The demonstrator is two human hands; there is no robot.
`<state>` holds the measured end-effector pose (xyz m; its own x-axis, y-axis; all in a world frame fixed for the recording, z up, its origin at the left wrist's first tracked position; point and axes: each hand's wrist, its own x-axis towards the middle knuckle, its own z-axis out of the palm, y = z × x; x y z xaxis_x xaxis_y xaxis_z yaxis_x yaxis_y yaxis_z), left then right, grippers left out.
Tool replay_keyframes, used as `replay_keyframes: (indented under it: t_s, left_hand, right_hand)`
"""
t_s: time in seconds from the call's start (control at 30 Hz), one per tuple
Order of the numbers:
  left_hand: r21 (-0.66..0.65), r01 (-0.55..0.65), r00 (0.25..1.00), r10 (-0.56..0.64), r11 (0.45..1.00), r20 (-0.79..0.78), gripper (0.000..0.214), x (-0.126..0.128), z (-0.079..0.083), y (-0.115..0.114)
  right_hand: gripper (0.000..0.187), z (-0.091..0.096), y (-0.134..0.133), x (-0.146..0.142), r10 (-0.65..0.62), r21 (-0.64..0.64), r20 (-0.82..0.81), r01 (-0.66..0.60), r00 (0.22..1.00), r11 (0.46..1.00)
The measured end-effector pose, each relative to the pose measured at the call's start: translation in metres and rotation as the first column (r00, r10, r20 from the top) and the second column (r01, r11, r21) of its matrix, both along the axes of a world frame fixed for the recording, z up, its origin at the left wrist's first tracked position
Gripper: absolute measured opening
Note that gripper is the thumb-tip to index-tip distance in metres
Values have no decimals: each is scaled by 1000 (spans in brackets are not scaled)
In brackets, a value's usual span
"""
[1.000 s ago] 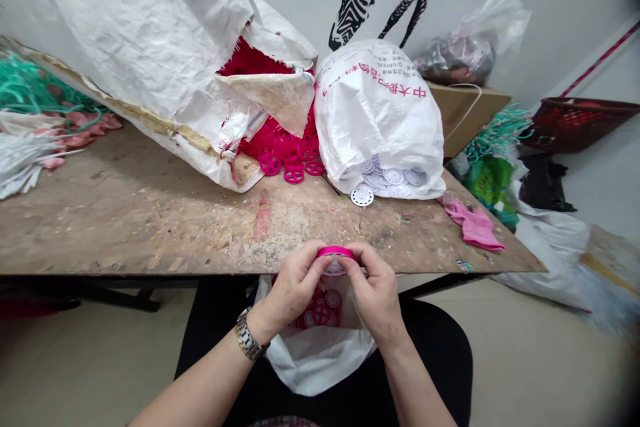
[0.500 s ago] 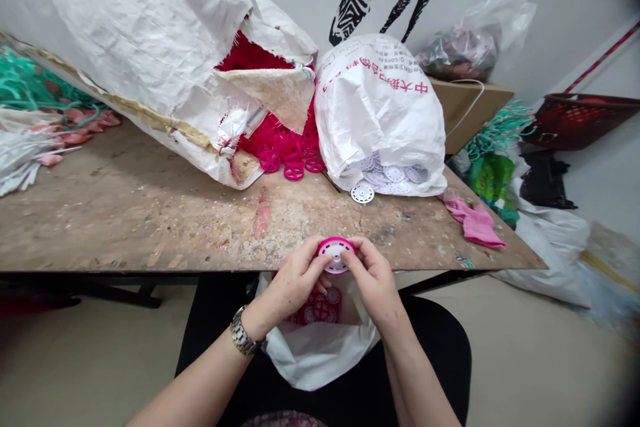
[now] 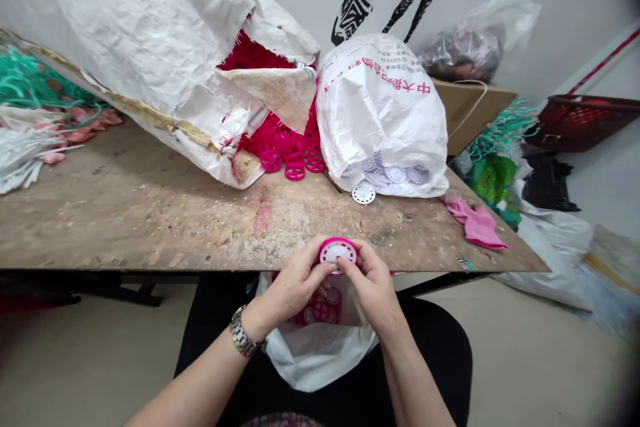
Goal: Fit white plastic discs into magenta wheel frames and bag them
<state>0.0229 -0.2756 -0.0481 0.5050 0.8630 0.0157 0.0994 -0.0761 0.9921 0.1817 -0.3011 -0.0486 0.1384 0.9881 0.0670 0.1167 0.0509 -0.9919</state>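
A small plastic wheel (image 3: 339,251), white-faced with a pink rim, is held between my two hands at the table's front edge. Fingers of my left hand (image 3: 300,278) grip its left side, the thumb low on its face. My right hand (image 3: 371,278) grips the right side, its thumb pressed near the wheel's centre. Below them, an open white bag (image 3: 320,360) in my lap holds several pink-and-white wheels (image 3: 321,309). Pink spoked rings (image 3: 295,170) spill from a large sack on the table. White slotted discs (image 3: 363,194) lie in and before another bag.
The large white sack (image 3: 150,47) leans across the table (image 3: 200,227). A white printed bag (image 3: 383,107) stands beside it. A pink cloth piece (image 3: 477,223) lies at the right. Green strands (image 3: 37,83) are at far left; a cardboard box (image 3: 475,110) is behind.
My right thumb has shifted down and left across the wheel's face, and the left thumb has slid lower. Both hands still hold the wheel in nearly the same place.
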Motion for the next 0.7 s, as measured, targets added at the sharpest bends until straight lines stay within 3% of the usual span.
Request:
replay_keyframes:
  t_s: [0.13, 0.33, 0.57, 0.7]
  left_hand:
    - [-3, 7, 1000, -7, 1000, -25, 41, -5, -7, -3]
    - [252, 31, 984, 15, 967, -180, 42, -10, -11, -8]
    - [240, 20, 992, 11, 971, -124, 46, -8, -12, -11]
    - [175, 18, 990, 7, 984, -141, 51, -7, -21, -17]
  right_hand:
    - [17, 1, -4, 6, 95, -15, 102, -94, 990, 995]
    - [12, -8, -13, -4, -1, 4, 135, 0, 991, 1000]
    - [14, -13, -14, -3, 6, -33, 74, -4, 997, 999]
    - [13, -13, -16, 1, 111, -72, 83, -105, 990, 992]
